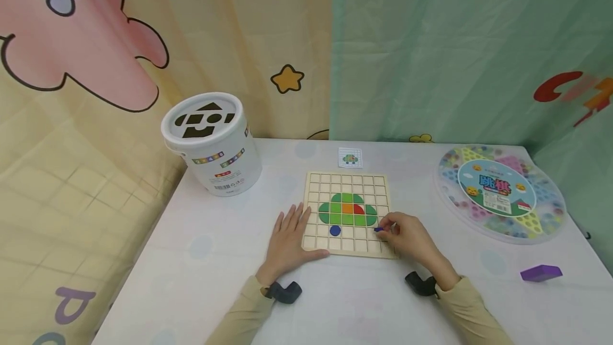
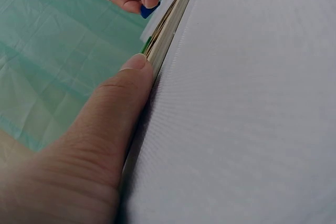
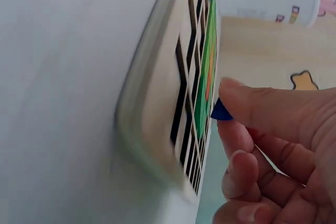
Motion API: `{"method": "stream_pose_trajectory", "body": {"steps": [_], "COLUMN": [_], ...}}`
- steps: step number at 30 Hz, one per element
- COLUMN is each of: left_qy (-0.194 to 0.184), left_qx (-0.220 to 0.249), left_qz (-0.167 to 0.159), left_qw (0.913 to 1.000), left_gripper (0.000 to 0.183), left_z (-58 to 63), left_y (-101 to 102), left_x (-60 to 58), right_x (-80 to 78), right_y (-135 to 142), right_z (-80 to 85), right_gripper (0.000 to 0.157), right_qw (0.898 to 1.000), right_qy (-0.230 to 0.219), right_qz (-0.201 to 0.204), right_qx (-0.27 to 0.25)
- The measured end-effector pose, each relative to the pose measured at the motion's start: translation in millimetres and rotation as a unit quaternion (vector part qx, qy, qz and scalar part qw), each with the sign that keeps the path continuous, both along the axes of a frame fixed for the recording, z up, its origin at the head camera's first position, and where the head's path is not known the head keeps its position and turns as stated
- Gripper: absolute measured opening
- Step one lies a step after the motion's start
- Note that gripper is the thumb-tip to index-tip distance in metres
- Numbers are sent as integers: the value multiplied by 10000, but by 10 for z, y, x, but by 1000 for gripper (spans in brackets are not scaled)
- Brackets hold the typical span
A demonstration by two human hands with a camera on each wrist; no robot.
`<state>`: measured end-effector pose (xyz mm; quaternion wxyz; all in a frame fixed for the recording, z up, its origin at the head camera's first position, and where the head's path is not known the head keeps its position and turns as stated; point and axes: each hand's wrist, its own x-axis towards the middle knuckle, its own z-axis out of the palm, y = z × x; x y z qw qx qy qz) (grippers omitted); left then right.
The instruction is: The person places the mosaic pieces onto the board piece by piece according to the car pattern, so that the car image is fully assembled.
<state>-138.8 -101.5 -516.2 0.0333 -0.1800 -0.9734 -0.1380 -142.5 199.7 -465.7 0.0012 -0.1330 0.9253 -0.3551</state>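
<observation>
A wooden grid board lies on the white table. On it, green tiles with an orange square and a red rounded tile form a patch, with a blue round piece below. My left hand, fingers spread, rests at the board's left side with its thumb along the near edge. Over the lower right squares, my right hand pinches a small blue tile between thumb and index finger. Part of that tile is hidden by the fingertips.
Behind the board lies a small pattern card. A white lidded bucket stands at the back left. At the right are a round clear game case and a purple block. Curtains hang behind the table.
</observation>
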Motion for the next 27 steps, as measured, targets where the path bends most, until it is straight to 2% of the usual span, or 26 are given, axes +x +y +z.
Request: {"method": "stream_pose_trajectory", "body": {"steps": [5,10,19,23,27], "left_qy": [-26,42,19,11,-5], "left_qx": [16,46,15,5,-36], "left_qz": [-9,-32,-12,-3,5], "left_qw": [10000,10000,10000,10000,10000], "left_gripper": [113,112,112,112,112], "left_z": [13,32,29,24,20], "left_y": [8,11,11,10,10], "left_x": [0,12,11,9,5], "right_x": [-32,-75,-112,-123,-115], "right_y": [-181,-303,-399,-414,-424], "right_z": [-39,-79,-43,-23,-15], "right_gripper": [10,7,6,7,8], "right_qw": [9993,9989,9993,9984,9967], "right_qy": [136,172,-87,-29,154], "right_qz": [316,385,103,-6,53], "right_qx": [111,228,343,562,791]}}
